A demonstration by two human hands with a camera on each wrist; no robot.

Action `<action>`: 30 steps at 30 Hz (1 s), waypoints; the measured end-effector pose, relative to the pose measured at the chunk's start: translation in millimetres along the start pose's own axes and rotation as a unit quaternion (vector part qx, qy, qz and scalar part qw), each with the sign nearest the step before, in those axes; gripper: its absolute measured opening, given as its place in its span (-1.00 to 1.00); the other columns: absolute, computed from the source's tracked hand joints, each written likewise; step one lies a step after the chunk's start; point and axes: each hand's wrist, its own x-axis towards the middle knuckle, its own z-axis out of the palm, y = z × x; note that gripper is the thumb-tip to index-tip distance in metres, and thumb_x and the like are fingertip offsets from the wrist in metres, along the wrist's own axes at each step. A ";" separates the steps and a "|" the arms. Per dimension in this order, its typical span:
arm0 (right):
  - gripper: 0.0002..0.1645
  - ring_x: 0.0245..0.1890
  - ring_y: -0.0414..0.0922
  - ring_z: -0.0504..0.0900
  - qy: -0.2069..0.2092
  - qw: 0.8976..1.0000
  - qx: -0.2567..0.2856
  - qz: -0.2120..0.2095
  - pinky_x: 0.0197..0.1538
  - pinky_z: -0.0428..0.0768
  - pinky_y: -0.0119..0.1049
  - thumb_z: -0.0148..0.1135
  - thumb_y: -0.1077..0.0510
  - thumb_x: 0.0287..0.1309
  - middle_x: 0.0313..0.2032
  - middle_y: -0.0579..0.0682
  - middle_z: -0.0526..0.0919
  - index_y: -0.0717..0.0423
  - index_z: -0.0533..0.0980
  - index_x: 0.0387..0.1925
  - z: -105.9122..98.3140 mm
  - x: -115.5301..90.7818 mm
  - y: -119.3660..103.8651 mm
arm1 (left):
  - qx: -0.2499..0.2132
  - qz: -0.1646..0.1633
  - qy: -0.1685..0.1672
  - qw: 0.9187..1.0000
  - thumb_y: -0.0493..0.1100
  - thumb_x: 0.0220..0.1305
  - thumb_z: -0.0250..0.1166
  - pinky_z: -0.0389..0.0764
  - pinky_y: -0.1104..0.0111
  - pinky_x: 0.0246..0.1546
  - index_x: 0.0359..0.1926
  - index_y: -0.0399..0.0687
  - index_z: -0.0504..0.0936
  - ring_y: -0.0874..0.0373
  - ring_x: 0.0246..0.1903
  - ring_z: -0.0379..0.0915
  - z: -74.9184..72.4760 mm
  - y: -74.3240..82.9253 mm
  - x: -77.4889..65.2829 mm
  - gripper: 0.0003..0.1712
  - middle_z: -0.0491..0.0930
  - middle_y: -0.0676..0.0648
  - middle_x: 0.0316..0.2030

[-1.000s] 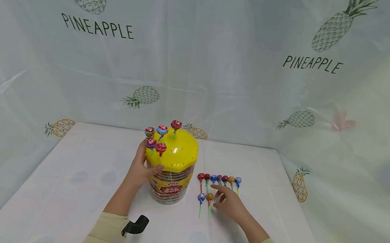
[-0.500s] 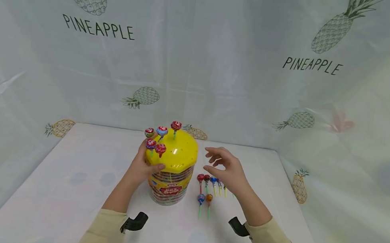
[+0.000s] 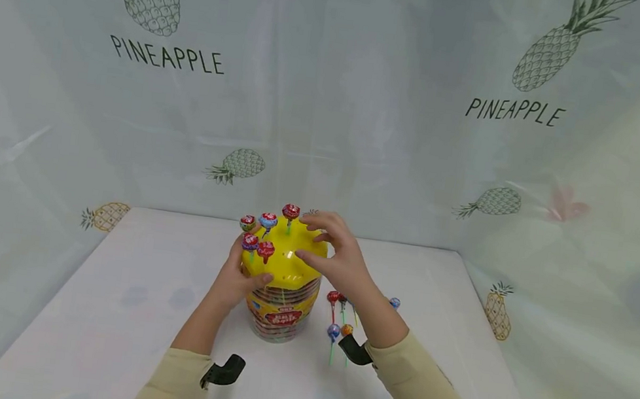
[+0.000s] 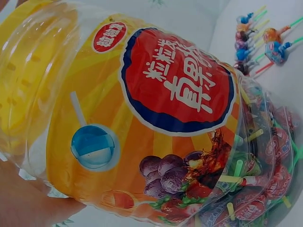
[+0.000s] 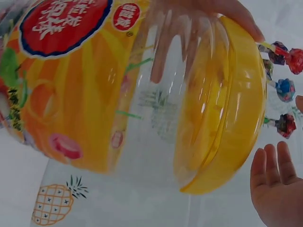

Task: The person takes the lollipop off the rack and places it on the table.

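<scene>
Left: left hand (image 3: 235,282) grips the upper part of a round clear-plastic jar with an orange-and-red label (image 3: 285,317), thumb at the near-left edge of its domed yellow plastic lid (image 3: 289,279). Jar stands on the white-covered table (image 3: 87,318). Five round lollipops in shiny red, blue and green wrappers (image 3: 265,249) stick up from the lid, mostly left side, the rightmost a red one at the far side. More lollipops show inside the jar from the left wrist.

Change: right hand (image 3: 343,265) was down at the loose lollipops a second ago, has since lifted and swung left, now at the lid's right side, fingertips just beside the far red lollipop. Fingers loosely curved, thumb apart, nothing seen between them. Lid count same, five; so likely attention shifted to the lid, no stick added yet.

Right: loose wrapped lollipops (image 3: 333,332) lie on the table, partly behind the right forearm, count unclear.
</scene>
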 end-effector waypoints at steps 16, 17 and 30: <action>-0.56 0.26 -0.10 0.36 0.000 0.999 -0.014 0.033 0.30 0.35 0.04 0.40 0.24 0.12 0.18 -0.09 0.50 0.03 0.59 0.07 14.4 16.8 -0.7 | -0.006 -0.006 0.003 1.000 0.11 0.20 0.39 0.22 -0.07 0.31 0.51 0.25 -0.14 -0.16 0.33 0.14 1.2 -0.4 -2.4 0.08 0.17 -0.16 0.37; -0.56 0.26 -0.11 0.35 0.001 0.999 -0.013 0.033 0.31 0.33 0.05 0.41 0.24 0.11 0.17 -0.10 0.51 0.02 0.59 0.07 15.0 17.3 -0.4 | -0.006 -0.005 0.002 1.000 0.12 0.20 0.39 0.21 -0.07 0.31 0.52 0.24 -0.15 -0.16 0.33 0.14 1.1 -0.4 -2.6 0.08 0.17 -0.16 0.36; -0.43 0.23 -0.06 0.38 0.046 0.998 0.035 0.012 0.32 0.32 0.00 0.40 0.38 0.07 0.19 0.01 0.49 0.12 0.50 0.15 6.8 10.5 -5.4 | -0.019 0.022 -0.007 1.000 0.17 0.18 0.38 0.25 -0.06 0.30 0.49 0.40 -0.05 -0.10 0.25 0.24 0.6 -5.8 -0.5 0.01 0.21 -0.12 0.32</action>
